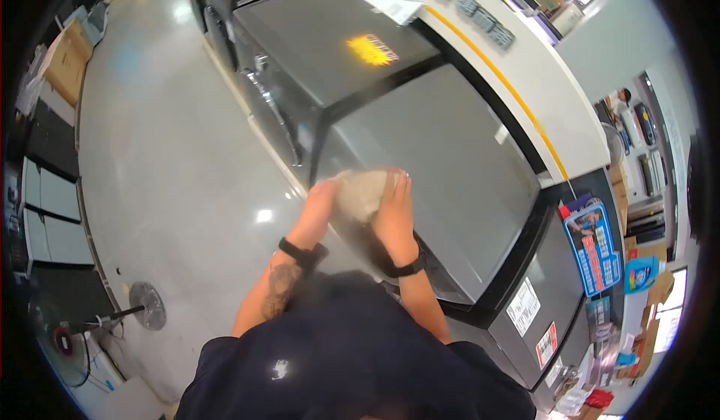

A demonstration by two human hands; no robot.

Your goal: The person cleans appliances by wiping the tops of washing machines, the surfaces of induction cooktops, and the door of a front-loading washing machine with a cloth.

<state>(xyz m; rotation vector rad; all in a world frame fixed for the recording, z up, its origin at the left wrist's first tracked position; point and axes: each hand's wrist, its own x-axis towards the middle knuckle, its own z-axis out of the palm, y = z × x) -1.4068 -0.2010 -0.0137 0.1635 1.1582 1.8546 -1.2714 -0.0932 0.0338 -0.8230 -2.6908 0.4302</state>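
A beige, crumpled cloth (pixel 360 195), somewhat blurred, is held between my two hands in front of my chest. My left hand (pixel 320 201) grips its left side, the fingers partly hidden by the cloth. On the right side, my right hand (pixel 394 214) presses against it with the fingers together. Both wrists wear black bands. Just beyond and to the right of the hands lies the grey top of a large appliance (pixel 442 165); the cloth appears near its front edge, and whether they touch cannot be told.
Another grey appliance (pixel 330 37) with a yellow sticker stands farther ahead. A white ledge (pixel 525 97) runs behind them. To the right are a blue sign (pixel 594 247) and a dark labelled cabinet (pixel 525 330). A fan (pixel 148 305) stands at lower left, cardboard boxes (pixel 66 60) at upper left.
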